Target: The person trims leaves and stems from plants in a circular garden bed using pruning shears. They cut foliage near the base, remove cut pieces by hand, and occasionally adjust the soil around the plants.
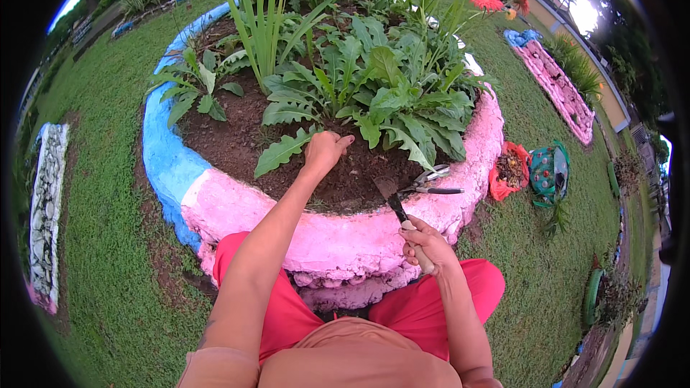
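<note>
My left hand is at the soil beside the low leaves of a gerbera plant, its fingers drawn together; whether something small is between them cannot be seen. In my right hand is the pale handle of a hand trowel, whose dirty blade points up and left over the dark soil. Just right of the blade, a pair of pruning shears lies on the inner edge of the bed. A round raised bed with a painted rim, pink in front and blue at left, surrounds the plants.
On the grass to the right sit a red plastic bag of debris and a green patterned bag. Farther right is a pink-edged planter. A white stone border stands at the far left. Tall blade-like leaves rise within the bed.
</note>
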{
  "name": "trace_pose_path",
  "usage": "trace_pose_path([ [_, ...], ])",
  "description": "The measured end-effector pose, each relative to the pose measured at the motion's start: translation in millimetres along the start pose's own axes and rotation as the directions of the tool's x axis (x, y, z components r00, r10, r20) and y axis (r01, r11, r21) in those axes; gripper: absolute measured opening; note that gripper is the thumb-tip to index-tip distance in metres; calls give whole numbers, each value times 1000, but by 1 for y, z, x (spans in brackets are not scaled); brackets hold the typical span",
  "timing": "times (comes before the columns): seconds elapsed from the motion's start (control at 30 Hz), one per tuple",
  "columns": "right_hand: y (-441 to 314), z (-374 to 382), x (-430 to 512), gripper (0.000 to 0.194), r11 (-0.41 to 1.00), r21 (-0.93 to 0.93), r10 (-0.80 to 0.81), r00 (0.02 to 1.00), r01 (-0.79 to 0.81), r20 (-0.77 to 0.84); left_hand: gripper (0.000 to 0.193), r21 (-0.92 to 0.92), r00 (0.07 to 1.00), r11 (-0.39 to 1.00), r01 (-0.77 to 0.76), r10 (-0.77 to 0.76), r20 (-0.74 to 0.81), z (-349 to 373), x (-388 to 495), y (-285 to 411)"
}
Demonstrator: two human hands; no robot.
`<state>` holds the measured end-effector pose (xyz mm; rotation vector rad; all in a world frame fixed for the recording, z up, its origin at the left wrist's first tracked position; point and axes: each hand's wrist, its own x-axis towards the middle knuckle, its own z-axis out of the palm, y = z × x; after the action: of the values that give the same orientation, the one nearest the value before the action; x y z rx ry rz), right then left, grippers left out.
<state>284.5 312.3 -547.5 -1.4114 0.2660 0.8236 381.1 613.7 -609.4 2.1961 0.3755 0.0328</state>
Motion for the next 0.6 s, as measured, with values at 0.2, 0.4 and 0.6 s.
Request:
trace_pose_path([
  [0.2,10,3,41,30,965,244,88,994,-100,62,57,608,966,789,-86,-84,246,18,-17,-15],
  [0.4,16,45,82,33,975,-218,-65,994,45,-85,49,564,961,811,-155,-8,276,65,-21,-46],
  [0.6,11,55,81,66,510,-829,-470,882,229,-45,42,-4,997,997,-81,81,5,77,-12,-42],
])
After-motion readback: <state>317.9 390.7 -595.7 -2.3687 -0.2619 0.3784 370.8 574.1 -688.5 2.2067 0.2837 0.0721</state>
